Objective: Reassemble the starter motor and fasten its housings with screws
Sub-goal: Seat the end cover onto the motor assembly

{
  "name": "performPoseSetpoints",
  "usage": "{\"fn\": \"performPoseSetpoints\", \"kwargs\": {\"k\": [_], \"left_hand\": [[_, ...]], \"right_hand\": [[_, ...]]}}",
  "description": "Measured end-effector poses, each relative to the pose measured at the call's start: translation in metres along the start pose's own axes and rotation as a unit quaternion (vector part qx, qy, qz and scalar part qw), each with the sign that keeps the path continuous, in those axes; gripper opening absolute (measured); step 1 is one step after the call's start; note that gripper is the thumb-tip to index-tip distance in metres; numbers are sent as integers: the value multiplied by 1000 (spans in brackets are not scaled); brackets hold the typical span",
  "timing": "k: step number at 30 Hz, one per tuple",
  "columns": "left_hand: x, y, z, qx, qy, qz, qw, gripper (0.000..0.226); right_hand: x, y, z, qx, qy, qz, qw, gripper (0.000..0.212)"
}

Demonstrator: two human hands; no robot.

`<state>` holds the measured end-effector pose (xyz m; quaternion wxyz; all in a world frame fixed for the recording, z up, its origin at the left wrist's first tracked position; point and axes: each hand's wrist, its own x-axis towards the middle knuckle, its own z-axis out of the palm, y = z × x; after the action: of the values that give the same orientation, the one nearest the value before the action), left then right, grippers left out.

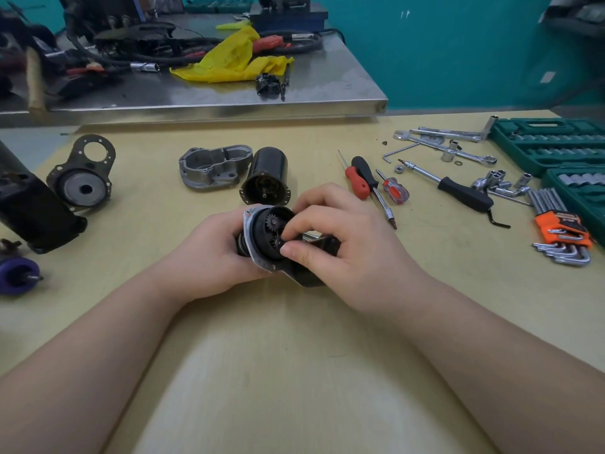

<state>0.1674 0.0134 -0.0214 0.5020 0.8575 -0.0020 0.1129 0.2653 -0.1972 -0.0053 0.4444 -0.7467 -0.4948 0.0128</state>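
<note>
Our right hand (330,239) has thumb and fingertips (289,249) pinched on a small dark part at the open mouth of the gear housing (262,239); what exactly the part is, we cannot tell. A small toothed gear (271,221) shows inside the housing, just above the pinch. Our left hand (212,257) is curled round the housing from the left and holds it tilted over the table (262,355), mouth facing up and right.

Just beyond the hands the black motor can (265,176) lies on its side, open end toward us, shaft visible inside. Beside it on the left lies a grey cast cover (214,167), hollow side up. Further left sits a black end plate (82,178) with a round metal hub.

To the right: two screwdrivers with red handles (360,178), a ratchet with black grip (465,191), loose sockets (497,181), spanners (442,142), an orange holder of hex keys (559,231) and green socket cases (550,142). We read no writing or brand on any of them; the orange holder's marks are too blurred.

At far left, a purple round part (16,273) and a big black casing (29,208).

The table is pale yellow wood-look laminate. Behind it stands a steel bench (294,93) with a yellow cloth (232,57), black cables and tools. The wall is teal.
</note>
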Motion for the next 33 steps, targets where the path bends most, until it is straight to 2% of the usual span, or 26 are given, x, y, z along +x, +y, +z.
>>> {"fn": "performPoseSetpoints", "kwargs": {"k": [5,11,17,22,26,30,33], "left_hand": [[0,2,-1,17,-1,0,1000,51],[-2,2,-17,55,2,-24,998,69],[-1,3,-4,84,-3,-7,996,66],[2,2,6,97,51,-5,994,69],[-1,2,2,75,34,23,996,72],[-2,3,5,91,45,38,994,74],[-1,2,6,76,55,26,995,76]], "right_hand": [[1,5,2,2,9,-5,1000,8],[3,8,0,67,-7,94,993,27],[4,10,1,58,-10,137,989,13],[6,12,0,65,-13,155,986,14],[6,13,2,56,-7,161,985,12],[15,8,-5,20,-66,176,982,13],[35,1,-23,3,-110,203,973,28]]}}
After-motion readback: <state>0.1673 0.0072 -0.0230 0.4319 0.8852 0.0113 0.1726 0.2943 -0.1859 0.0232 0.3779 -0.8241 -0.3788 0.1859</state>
